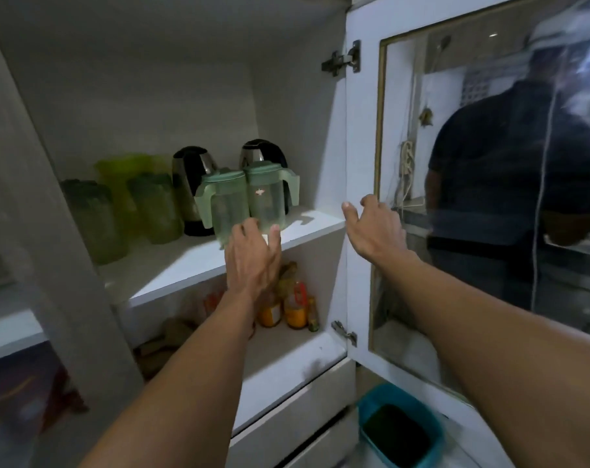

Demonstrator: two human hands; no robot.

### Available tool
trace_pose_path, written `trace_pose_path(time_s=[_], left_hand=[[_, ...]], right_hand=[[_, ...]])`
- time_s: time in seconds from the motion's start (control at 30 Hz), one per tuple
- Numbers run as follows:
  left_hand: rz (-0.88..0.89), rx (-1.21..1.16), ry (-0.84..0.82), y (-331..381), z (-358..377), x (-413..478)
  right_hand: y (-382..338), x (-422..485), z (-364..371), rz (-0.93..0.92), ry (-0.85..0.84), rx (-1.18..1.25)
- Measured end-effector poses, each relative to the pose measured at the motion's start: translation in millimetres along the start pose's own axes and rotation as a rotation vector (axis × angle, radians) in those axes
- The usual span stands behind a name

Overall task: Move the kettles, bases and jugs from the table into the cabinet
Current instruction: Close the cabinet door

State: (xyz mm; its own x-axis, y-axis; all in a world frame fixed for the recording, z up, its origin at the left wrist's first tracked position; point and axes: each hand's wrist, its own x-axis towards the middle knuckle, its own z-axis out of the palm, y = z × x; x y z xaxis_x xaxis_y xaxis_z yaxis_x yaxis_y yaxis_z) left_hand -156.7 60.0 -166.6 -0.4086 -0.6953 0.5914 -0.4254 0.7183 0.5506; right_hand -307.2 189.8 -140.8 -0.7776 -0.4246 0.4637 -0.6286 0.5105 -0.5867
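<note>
Two pale green jugs stand side by side near the front edge of the white cabinet shelf [192, 265]: the left jug [224, 204] and the right jug [268, 194]. Behind them are two steel-and-black kettles [192, 187] [265, 152]. Several yellow-green jugs [151, 204] fill the shelf's left part. My left hand [253, 258] reaches up with relaxed fingers, fingertips at the base of the two front jugs. My right hand [374, 228] rests with loosely bent fingers on the edge of the open glass door [361, 136], holding nothing.
The lower shelf holds orange jars and bottles [293, 305]. A teal bin [398, 430] stands on the floor at the lower right, below the door. The door's glass reflects a person. A white cabinet post [50, 231] bounds the opening on the left.
</note>
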Motion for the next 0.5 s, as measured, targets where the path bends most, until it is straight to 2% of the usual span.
trace_pose_path(time_s=[0.13, 0.3, 0.5], left_hand=[[0.079, -0.131, -0.141, 41, 9, -34], [0.191, -0.343, -0.29, 131, 35, -83], [0.35, -0.487, -0.46, 224, 66, -146]], right_hand=[[15, -47, -58, 0.111, 0.08, -0.121], [52, -83, -141, 0.253, 0.212, -0.273], [103, -117, -225, 0.457, 0.353, -0.385]])
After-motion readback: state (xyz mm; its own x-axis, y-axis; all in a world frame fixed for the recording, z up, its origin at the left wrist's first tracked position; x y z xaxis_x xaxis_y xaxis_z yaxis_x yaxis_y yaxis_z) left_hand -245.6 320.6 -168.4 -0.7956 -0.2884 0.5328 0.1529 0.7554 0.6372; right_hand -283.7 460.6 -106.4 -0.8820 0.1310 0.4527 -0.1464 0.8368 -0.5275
